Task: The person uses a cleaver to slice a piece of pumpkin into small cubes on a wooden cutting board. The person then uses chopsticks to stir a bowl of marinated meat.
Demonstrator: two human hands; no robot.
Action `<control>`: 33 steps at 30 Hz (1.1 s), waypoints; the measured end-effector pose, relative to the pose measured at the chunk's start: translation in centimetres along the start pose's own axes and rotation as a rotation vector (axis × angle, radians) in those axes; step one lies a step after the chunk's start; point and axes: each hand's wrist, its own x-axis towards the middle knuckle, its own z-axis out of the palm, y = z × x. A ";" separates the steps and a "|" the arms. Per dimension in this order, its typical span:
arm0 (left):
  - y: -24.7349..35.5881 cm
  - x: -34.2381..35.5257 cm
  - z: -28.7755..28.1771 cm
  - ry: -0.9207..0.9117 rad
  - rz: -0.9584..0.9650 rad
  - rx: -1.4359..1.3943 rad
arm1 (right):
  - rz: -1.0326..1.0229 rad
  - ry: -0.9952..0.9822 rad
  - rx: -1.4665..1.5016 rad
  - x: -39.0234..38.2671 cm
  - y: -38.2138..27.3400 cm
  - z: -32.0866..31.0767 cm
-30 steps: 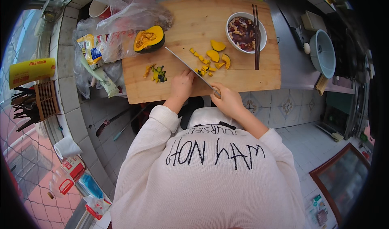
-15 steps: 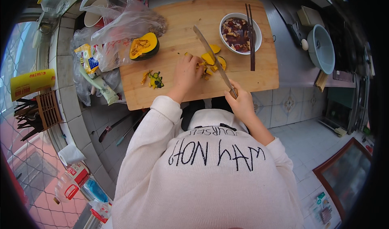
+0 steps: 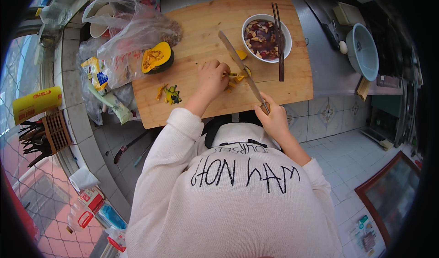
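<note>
My right hand (image 3: 273, 116) grips the handle of a long kitchen knife (image 3: 238, 63). Its blade slants up and left across the board, over cut yellow pumpkin pieces (image 3: 238, 78). To the left of the blade, my left hand (image 3: 213, 79) has its fingers curled onto a piece of pumpkin, which they partly hide. Another yellow piece (image 3: 241, 54) lies just beyond the blade. A seeded pumpkin chunk (image 3: 157, 58) with dark green skin rests at the board's left, cut face up. Nearer to me are green and orange peel scraps (image 3: 172, 95). All this lies on a wooden cutting board (image 3: 201, 27).
Dark chopsticks (image 3: 279, 43) lie across a white bowl (image 3: 289, 47) of dark liquid and chopped bits, on the board's right. Plastic bags (image 3: 121, 34) crowd its left edge. On the counter at right are an egg (image 3: 343, 47), a light-blue basin (image 3: 364, 52) and a black-handled knife (image 3: 330, 34).
My left fingers have curled in more around the pumpkin beside the blade, and less yellow flesh shows there. The knife stays nearly in place. The view has shifted slightly.
</note>
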 end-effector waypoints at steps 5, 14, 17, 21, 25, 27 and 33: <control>-1.8 -6.4 -2.0 0.145 -0.092 -0.145 | 0.000 -0.214 -0.015 0.2 -0.7 0.3; -3.6 -10.8 0.4 0.214 -0.098 -0.038 | 0.007 -0.364 -0.130 0.6 -1.1 2.7; -3.0 -8.8 1.4 0.240 -0.033 -0.041 | 0.027 -0.286 -0.168 0.9 -0.9 2.5; -2.6 -7.7 1.8 0.196 -0.021 -0.013 | 0.020 -0.199 -0.155 1.1 -1.0 1.8; -2.3 -8.8 0.7 0.225 0.048 -0.017 | 0.011 -0.195 -0.165 0.6 -1.0 1.6; -2.8 -9.3 0.6 0.203 0.018 -0.015 | -0.016 -0.226 -0.151 0.3 -0.9 2.0; -2.6 -7.5 1.7 0.216 0.051 0.068 | -0.024 -0.266 -0.143 -0.2 -1.4 3.0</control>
